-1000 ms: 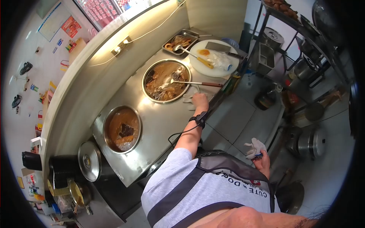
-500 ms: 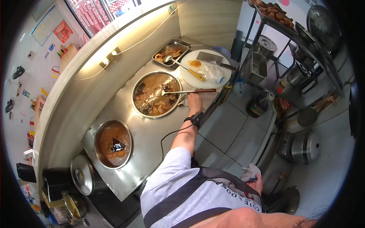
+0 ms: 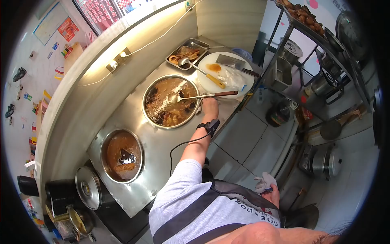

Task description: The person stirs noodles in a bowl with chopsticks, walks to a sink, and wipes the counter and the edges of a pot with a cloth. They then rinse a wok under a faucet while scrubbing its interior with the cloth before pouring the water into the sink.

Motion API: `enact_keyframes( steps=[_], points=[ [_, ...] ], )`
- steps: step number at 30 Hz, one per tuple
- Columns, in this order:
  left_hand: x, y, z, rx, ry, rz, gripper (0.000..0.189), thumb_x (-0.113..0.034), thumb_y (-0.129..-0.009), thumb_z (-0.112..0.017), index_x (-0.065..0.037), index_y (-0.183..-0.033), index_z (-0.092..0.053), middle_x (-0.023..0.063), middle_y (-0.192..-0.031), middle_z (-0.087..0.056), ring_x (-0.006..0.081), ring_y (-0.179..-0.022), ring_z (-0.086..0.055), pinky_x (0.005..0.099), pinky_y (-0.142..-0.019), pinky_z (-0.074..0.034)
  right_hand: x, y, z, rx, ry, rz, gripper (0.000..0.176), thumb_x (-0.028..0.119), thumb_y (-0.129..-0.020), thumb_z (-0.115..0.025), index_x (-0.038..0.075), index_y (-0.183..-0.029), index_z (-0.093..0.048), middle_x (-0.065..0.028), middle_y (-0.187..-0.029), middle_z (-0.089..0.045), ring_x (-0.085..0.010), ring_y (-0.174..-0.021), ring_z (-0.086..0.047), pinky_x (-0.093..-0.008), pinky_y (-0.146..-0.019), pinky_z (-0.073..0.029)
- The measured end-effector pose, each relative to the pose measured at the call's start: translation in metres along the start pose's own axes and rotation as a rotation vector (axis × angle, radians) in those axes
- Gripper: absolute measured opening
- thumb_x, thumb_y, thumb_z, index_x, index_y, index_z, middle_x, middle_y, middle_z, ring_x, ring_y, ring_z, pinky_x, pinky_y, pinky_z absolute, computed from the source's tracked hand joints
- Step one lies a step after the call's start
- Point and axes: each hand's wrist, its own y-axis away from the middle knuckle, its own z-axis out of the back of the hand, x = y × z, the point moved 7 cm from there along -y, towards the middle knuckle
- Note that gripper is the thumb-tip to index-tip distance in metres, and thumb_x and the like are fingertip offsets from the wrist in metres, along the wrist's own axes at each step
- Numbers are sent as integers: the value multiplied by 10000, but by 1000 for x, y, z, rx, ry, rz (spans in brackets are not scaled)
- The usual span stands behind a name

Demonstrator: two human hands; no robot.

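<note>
My left hand (image 3: 210, 107), with a dark band on its wrist, is closed over a pale cloth (image 3: 199, 108) on the steel counter. It sits just right of a round pot (image 3: 145, 106) of brown, chunky stew, below the brown handle of a slotted ladle (image 3: 215, 94). The ladle's head rests in the stew. Low at the right, my right hand (image 3: 274, 195) is closed on a crumpled pale cloth (image 3: 265, 182) with a bit of blue at its edge; most of its fingers are hidden. A second pot (image 3: 139, 143) holds brown broth with a dark piece in it.
Behind are a white cutting board (image 3: 200, 83), cleaver (image 3: 230, 61), yellow-handled ladle (image 3: 203, 73) and metal tray (image 3: 197, 40) of food. A lid (image 3: 86, 189) leans at the counter's left end. To the right, a metal rack (image 3: 280, 32) stands past the tiled floor (image 3: 243, 130).
My left hand has drawn the cloth closer in beside the pot, and less of it shows. The slotted ladle has shifted slightly right. My right hand stays low with its cloth.
</note>
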Motion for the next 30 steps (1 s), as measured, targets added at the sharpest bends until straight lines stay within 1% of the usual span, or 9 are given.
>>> enact_keyframes(
  steps=[2, 5, 13, 19, 22, 23, 25, 28, 30],
  points=[
    [6, -2, 13, -84, 177, 203, 125, -80, -775, -512, -3, -805, -605, 152, -844, -610, 280, -856, -553, 365, -729, -457, -4, -2, -1, 12, -40, -27, 446, 184, -856, -409, 58, -1284, -410, -129, -1226, -494, -295, -1088, -505, -469, -892, -429],
    [8, -7, 19, -113, 289, 304, 119, -47, -774, -499, 15, -842, -574, 173, -874, -602, 306, -904, -536, 384, -751, -457, -6, -3, -5, 48, -10, -29, 442, 195, -869, -384, 70, -1292, -414, -124, -1176, -525, -272, -1024, -533, -429, -861, -453],
    [21, -24, 11, -99, 321, 406, 147, -59, -826, -461, 14, -940, -518, 156, -948, -560, 306, -963, -489, 371, -773, -461, -5, 7, -5, 4, -6, -7, 451, 181, -854, -386, 51, -1285, -410, -143, -1139, -531, -274, -1001, -541, -426, -851, -459],
    [26, -41, 2, -131, 143, 491, 124, -92, -834, -476, 3, -880, -541, 110, -870, -586, 261, -858, -533, 325, -741, -465, -10, 13, 17, 2, -92, 16, 458, 181, -847, -388, 17, -1275, -406, -151, -1148, -528, -283, -1023, -538, -440, -879, -452],
    [29, -41, 4, -30, 151, 533, 157, -125, -833, -508, -12, -891, -600, 96, -846, -619, 252, -813, -593, 346, -723, -471, -5, 30, 15, -7, -86, 75, 470, 174, -843, -383, 14, -1285, -397, -156, -1176, -519, -291, -1053, -528, -443, -907, -440],
    [31, -40, 8, -36, 150, 530, 157, -125, -833, -508, -12, -891, -600, 96, -846, -619, 252, -813, -593, 346, -723, -471, -2, 37, 9, 26, -72, 105, 480, 172, -842, -379, 16, -1296, -389, -161, -1197, -511, -296, -1074, -521, -443, -925, -431],
    [18, -41, 5, 275, 143, 328, 171, -127, -827, -521, -56, -892, -663, 116, -897, -641, 249, -884, -615, 379, -702, -476, -3, 47, 11, 14, -134, 76, 455, 163, -846, -381, 25, -1279, -412, -152, -1189, -520, -289, -1068, -523, -443, -912, -430],
    [3, -12, 23, 377, 252, 291, 187, -136, -798, -534, -74, -880, -690, 163, -918, -658, 297, -910, -630, 387, -769, -480, -3, 55, 18, 61, -143, 93, 426, 151, -852, -382, 33, -1257, -441, -144, -1165, -537, -280, -1043, -533, -442, -884, -436],
    [-27, 25, 48, 359, 354, 206, 192, -106, -712, -611, 0, -866, -654, 211, -885, -643, 343, -854, -629, 404, -748, -479, -3, 47, 27, 130, -96, 141, 421, 149, -853, -381, 33, -1252, -447, -146, -1148, -544, -278, -1023, -541, -441, -869, -445]
  ],
)
